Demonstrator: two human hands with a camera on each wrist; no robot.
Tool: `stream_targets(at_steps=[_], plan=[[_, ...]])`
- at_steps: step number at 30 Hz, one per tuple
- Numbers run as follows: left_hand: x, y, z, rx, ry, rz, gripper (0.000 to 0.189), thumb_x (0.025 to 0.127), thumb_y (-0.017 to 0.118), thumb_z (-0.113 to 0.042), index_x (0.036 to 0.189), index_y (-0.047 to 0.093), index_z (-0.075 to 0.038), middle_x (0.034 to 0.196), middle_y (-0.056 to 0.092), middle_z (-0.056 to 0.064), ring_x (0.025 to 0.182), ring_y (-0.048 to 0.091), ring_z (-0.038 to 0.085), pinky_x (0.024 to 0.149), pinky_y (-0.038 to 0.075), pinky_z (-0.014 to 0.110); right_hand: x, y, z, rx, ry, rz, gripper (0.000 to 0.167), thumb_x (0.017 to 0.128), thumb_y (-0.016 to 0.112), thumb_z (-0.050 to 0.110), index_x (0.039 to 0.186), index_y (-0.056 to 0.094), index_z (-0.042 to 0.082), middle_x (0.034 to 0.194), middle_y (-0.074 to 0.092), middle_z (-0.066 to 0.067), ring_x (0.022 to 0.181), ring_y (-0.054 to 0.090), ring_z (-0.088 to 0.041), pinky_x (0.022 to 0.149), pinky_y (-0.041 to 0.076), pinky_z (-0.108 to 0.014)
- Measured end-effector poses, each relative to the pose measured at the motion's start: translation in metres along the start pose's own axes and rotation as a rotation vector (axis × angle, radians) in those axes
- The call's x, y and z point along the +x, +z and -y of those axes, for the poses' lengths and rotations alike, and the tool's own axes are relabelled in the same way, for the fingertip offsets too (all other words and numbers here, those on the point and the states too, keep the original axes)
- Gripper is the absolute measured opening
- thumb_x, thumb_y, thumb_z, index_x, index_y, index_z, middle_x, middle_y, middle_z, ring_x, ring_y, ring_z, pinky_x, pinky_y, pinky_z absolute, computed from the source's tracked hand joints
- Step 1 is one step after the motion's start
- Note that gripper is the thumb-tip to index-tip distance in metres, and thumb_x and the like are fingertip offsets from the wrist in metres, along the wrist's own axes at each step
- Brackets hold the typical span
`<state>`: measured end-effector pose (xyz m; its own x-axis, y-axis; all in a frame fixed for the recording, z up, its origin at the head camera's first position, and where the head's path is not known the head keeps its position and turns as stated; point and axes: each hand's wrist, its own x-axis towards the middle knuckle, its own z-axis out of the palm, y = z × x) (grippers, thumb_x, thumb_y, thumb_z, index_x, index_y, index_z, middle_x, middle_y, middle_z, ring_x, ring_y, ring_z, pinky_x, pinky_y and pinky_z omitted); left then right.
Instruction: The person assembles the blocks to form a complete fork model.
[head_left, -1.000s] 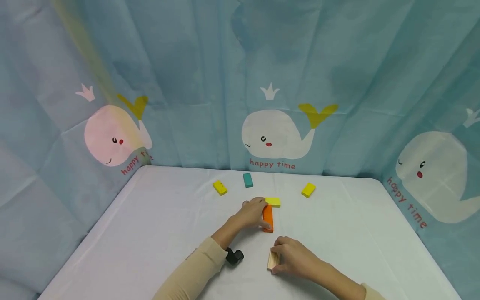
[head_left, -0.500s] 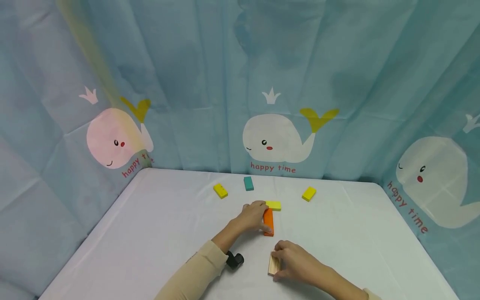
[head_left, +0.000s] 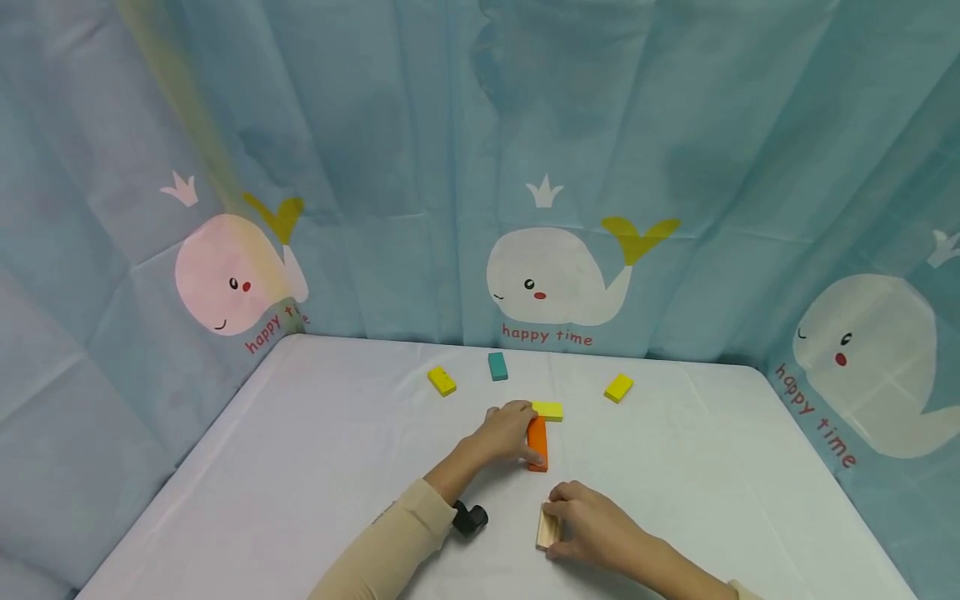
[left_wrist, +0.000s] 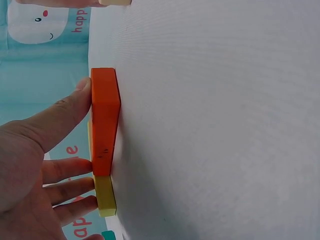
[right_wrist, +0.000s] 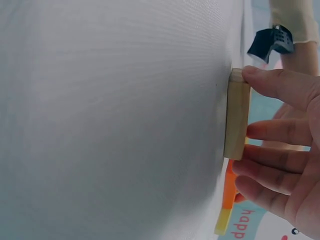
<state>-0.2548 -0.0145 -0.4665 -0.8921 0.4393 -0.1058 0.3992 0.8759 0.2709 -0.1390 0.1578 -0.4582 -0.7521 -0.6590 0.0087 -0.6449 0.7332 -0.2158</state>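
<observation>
Over the head feed I get the whole layout: a white table (head_left: 712,475) in front of a blue whale-print curtain (head_left: 375,167), with the left hand (head_left: 505,433) on an orange block (head_left: 537,437) and the right hand (head_left: 596,525) nearer me at a plain wooden block (head_left: 548,532). Past the orange block, a yellow block (head_left: 549,412) lies crosswise against its far end. Farther back I have a teal block (head_left: 498,367) between two more yellow ones, a left-hand yellow block (head_left: 442,381) and a right-hand yellow block (head_left: 618,388).

Seen from above, the left hand hides part of the orange block's side. My left wrist feed opens that up: small dark marks (left_wrist: 103,152) sit near the far end. That feed also shows the left fingers spread wide and fairly straight, thumb touching the orange block's upper edge, other fingertips reaching its far end and the yellow block.

The right wrist feed shows me the wooden block's long side, with the right thumb at its near end and fingers along to its far end, holding it between them. Above, I see the black device (right_wrist: 272,42) on the left wrist with its perforated face, only a dark lump from the head.
</observation>
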Motion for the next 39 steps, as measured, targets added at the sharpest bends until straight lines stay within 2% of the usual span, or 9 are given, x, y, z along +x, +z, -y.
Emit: stream_targets(at_steps=[18, 29, 39], plan=[[0.001, -0.002, 0.0, 0.001, -0.001, 0.009, 0.079, 0.073, 0.08, -0.053, 0.134, 0.055, -0.011, 0.144, 0.051, 0.005, 0.132, 0.046, 0.02, 0.105, 0.04, 0.044, 0.008, -0.005, -0.009, -0.008, -0.068, -0.04, 0.043, 0.074, 0.084, 0.033, 0.107, 0.071, 0.008, 0.111, 0.067, -0.002, 0.102, 0.061, -0.017, 0.088, 0.054, -0.032], [0.001, -0.002, 0.002, 0.01, 0.014, 0.009, 0.08, 0.073, 0.079, -0.055, 0.135, 0.054, -0.011, 0.146, 0.05, 0.005, 0.134, 0.046, 0.021, 0.105, 0.041, 0.046, 0.016, -0.007, -0.015, -0.008, -0.094, -0.038, 0.042, 0.075, 0.083, 0.03, 0.109, 0.07, 0.008, 0.114, 0.065, -0.003, 0.102, 0.059, -0.016, 0.089, 0.053, -0.031], [0.0, -0.003, 0.001, 0.006, 0.013, 0.011, 0.078, 0.074, 0.08, -0.052, 0.135, 0.055, -0.011, 0.147, 0.049, 0.006, 0.136, 0.045, 0.02, 0.105, 0.04, 0.046, 0.024, -0.004, -0.018, -0.041, -0.133, -0.081, 0.041, 0.075, 0.083, 0.03, 0.106, 0.069, 0.007, 0.115, 0.063, -0.005, 0.104, 0.059, -0.017, 0.089, 0.054, -0.029]])
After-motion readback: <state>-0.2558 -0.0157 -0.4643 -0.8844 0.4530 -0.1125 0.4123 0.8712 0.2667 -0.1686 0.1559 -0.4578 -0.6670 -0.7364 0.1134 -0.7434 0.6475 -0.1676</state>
